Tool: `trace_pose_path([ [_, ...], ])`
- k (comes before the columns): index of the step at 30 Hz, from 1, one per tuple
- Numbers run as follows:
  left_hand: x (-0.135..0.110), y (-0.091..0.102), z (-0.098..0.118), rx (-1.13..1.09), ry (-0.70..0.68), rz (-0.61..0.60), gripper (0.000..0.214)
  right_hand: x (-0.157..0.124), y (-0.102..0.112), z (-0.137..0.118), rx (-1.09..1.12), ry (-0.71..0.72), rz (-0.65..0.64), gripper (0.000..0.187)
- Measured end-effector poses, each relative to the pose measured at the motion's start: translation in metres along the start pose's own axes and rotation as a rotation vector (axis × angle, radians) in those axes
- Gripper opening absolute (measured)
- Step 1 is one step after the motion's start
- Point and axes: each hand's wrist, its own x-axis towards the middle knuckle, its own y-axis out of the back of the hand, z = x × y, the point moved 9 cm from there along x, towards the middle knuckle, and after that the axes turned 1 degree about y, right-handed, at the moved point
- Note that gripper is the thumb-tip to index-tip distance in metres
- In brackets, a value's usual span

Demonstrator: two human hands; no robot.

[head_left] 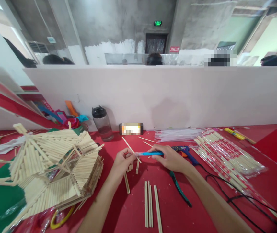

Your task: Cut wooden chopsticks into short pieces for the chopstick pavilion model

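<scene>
My left hand [123, 161] pinches a thin wooden stick [128, 144] that slants over the red table. My right hand [169, 158] grips a slim blue pen-like tool [153, 153], whose pale tip meets the stick at my left fingertips; its exact kind is unclear. Under my right wrist lies a green-handled hand tool [180, 190], its head hidden. A blue glue gun [189, 155] rests just beyond that wrist. Several cut sticks [149, 204] lie in front, between my forearms. Shorter pieces [137, 167] are beside my left hand.
A large model of wooden sticks [82, 174] occupies the left, above a yellow handle [63, 220]. Behind stand a water bottle [103, 124] and a white partition [128, 94]. Clear glue sticks [174, 135], packaged sticks [228, 155] and a black cable [223, 191] lie right.
</scene>
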Motion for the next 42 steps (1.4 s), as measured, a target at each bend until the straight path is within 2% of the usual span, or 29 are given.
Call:
trace_pose_path([
  [4,-0.001,-0.007,-0.002,0.064,-0.036,-0.027,0.035,-0.001,-0.011,0.001,-0.039,0.007,-0.037,0.016],
  [9,-0.006,-0.027,-0.005,0.118,-0.076,-0.160,0.036,-0.004,-0.034,-0.002,-0.059,0.046,-0.144,0.032],
  [13,-0.006,-0.027,-0.006,0.101,-0.058,-0.162,0.035,-0.003,-0.037,-0.001,-0.014,0.033,-0.135,0.031],
  [15,-0.005,-0.022,-0.006,0.058,-0.026,-0.126,0.034,0.000,-0.030,0.004,0.047,0.002,-0.057,0.031],
  [17,-0.005,-0.017,-0.006,0.006,0.000,-0.098,0.033,0.001,-0.018,0.014,0.154,-0.054,0.080,0.030],
  [21,-0.007,-0.021,-0.004,-0.046,0.016,-0.146,0.030,-0.002,0.002,0.033,0.543,-0.145,0.339,0.036],
  [23,-0.007,-0.023,-0.003,-0.042,0.015,-0.165,0.030,-0.005,0.011,0.027,0.690,-0.122,0.424,0.040],
  [27,-0.006,-0.020,-0.003,-0.020,0.009,-0.149,0.029,-0.013,0.021,-0.002,0.792,-0.024,0.516,0.042],
  [30,-0.006,-0.018,-0.003,-0.016,0.011,-0.141,0.028,-0.012,0.000,-0.002,0.858,-0.018,0.501,0.041],
  [33,-0.006,-0.018,-0.003,-0.021,0.022,-0.142,0.029,-0.005,-0.041,0.019,0.877,-0.112,0.394,0.041],
  [35,-0.007,-0.018,-0.003,-0.022,0.026,-0.131,0.031,-0.002,-0.060,0.030,0.861,-0.152,0.351,0.040],
  [42,-0.005,-0.017,-0.003,0.007,0.040,-0.113,0.032,0.003,-0.065,0.031,0.813,-0.189,0.311,0.036],
])
